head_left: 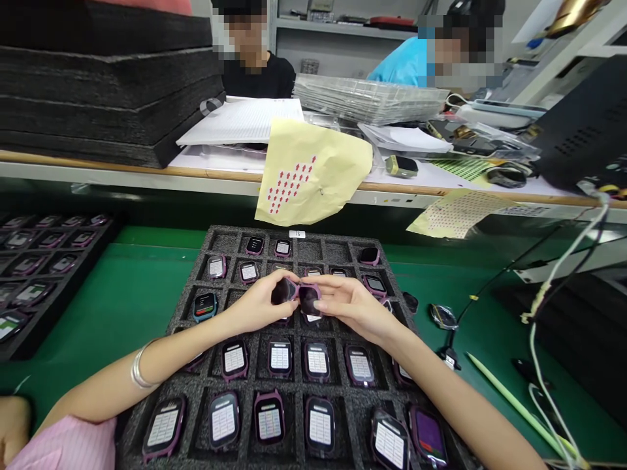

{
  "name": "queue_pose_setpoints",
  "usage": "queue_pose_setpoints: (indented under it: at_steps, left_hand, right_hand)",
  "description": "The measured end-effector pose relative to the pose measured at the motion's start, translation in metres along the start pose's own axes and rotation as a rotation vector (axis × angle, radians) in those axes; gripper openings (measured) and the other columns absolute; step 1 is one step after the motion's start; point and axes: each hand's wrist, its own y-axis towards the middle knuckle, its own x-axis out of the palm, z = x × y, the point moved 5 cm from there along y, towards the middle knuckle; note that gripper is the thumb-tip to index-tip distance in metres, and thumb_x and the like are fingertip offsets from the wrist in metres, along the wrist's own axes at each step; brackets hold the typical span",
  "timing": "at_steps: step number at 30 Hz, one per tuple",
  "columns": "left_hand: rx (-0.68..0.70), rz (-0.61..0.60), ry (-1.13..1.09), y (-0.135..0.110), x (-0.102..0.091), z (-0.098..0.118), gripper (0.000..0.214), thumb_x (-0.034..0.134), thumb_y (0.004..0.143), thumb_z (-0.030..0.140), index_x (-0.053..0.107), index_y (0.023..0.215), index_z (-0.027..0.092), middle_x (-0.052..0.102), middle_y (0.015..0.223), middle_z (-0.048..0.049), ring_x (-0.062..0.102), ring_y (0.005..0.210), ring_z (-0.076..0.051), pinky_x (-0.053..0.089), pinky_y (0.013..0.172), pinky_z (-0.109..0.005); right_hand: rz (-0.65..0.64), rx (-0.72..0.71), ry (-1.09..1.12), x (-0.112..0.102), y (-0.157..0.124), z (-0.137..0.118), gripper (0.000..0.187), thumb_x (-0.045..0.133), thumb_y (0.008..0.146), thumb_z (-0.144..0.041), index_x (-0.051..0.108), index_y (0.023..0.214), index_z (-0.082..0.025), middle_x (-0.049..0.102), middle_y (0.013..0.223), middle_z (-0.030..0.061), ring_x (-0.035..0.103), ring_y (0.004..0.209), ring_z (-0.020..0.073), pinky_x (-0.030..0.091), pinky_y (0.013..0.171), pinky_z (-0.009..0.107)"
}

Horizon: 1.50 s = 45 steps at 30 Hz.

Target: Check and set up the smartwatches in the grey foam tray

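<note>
My left hand pinches a dark-screened smartwatch between thumb and fingers. Close beside it, a purple-rimmed smartwatch with a dark screen is gripped by my right hand. The two watch bodies nearly meet; whether they touch I cannot tell. Both hands hover over a black foam tray divided into compartments. Several strapless watches lie in it, most showing white grid screens, such as one watch just below my hands. A blue-rimmed watch lies left of my left hand.
Another watch tray lies on the green mat at left. A shelf edge crosses behind, bearing stacked black foam and yellow sticker sheets. Cables and a green stick are at right. Two people sit opposite.
</note>
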Motion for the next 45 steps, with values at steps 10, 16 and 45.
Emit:
queue_pose_setpoints:
  at_steps: [10,16,45]
  left_hand:
    - [-0.007,-0.028,0.064,-0.003,0.0,0.008,0.037,0.058,0.078,0.018,0.05,0.114,0.017,0.063,0.104,-0.006,0.058,0.095,-0.02,0.044,0.086,-0.032]
    - [0.029,-0.035,0.102,-0.004,0.0,0.011,0.032,0.056,0.077,0.015,0.052,0.108,0.017,0.065,0.095,-0.0041,0.057,0.1,-0.022,0.043,0.091,-0.033]
    - [0.06,0.019,0.175,-0.003,-0.009,0.017,0.034,0.056,0.077,0.016,0.05,0.11,0.018,0.061,0.107,-0.0071,0.056,0.105,-0.023,0.043,0.093,-0.035]
  right_hand:
    - [0.01,-0.072,-0.003,0.001,-0.001,-0.005,0.037,0.081,0.066,-0.015,0.071,0.101,-0.019,0.069,0.097,0.0058,0.064,0.091,0.0176,0.051,0.078,0.026]
    - [0.02,-0.072,0.002,0.001,-0.001,-0.006,0.035,0.081,0.065,-0.015,0.072,0.099,-0.018,0.069,0.095,0.0053,0.064,0.088,0.0167,0.051,0.074,0.025]
    - [0.013,-0.067,-0.067,0.001,-0.003,-0.007,0.037,0.081,0.068,-0.016,0.069,0.102,-0.018,0.067,0.095,0.0064,0.063,0.09,0.0177,0.052,0.074,0.026]
